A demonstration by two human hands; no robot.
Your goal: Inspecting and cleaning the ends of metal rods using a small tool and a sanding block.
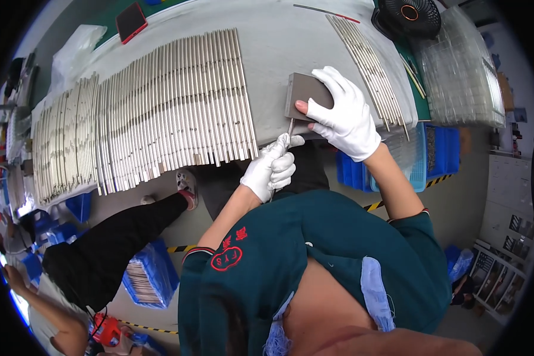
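Note:
My left hand [271, 168], in a white glove, is closed around a thin metal rod [291, 126] near the table's front edge. The rod's upper end meets the near side of a flat grey block [307, 90]. Over the block's right side lies my right hand [345, 115], also white-gloved with bare fingertips showing, gripping it. Left of my hands, a long row of silver metal rods [178, 98] lies side by side on the white-covered table [273, 53]. A smaller group of rods [371, 68] lies to the right of the block.
A red-edged phone [130, 24] lies at the far left, a black fan [408, 15] at the far right beside stacked clear plastic trays [463, 77]. Blue crates [442, 151] stand below the table's right side. Another person [95, 255] is at my left, near a blue-lined bin [160, 276].

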